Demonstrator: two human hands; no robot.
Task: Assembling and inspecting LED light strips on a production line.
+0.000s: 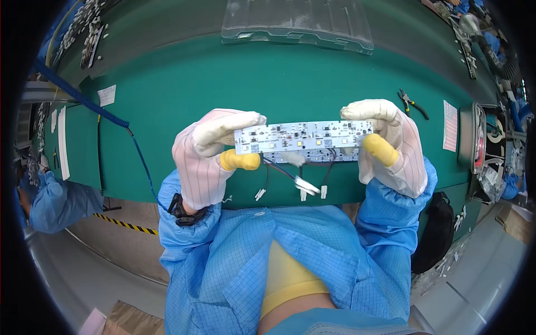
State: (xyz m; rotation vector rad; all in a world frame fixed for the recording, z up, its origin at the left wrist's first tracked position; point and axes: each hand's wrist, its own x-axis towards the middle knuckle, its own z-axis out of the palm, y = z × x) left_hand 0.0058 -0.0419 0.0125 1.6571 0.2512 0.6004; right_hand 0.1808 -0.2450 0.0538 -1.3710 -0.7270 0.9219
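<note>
Between both hands I hold up a long white LED circuit board point(304, 137), dotted with small chips and yellowish LEDs. Its left end is pinched by my left hand point(212, 148), its right end by my right hand point(391, 139). Both hands wear pale striped gloves with yellow covers on the thumbs. Behind and below it, partly hidden, is a second circuit board point(312, 156). Thin dark wires hang beneath, ending in white plug connectors point(307, 186); one of these is blurred. Where the wires join the boards is hidden.
A green mat point(184, 78) covers the bench. At its far edge lies a clear plastic tray point(296, 28). Cutting pliers point(412, 104) and a printed sheet point(450, 125) lie to the right. A blue coiled cord point(84, 97) runs to my left wristband. Another person's sleeve point(61, 204) shows at left.
</note>
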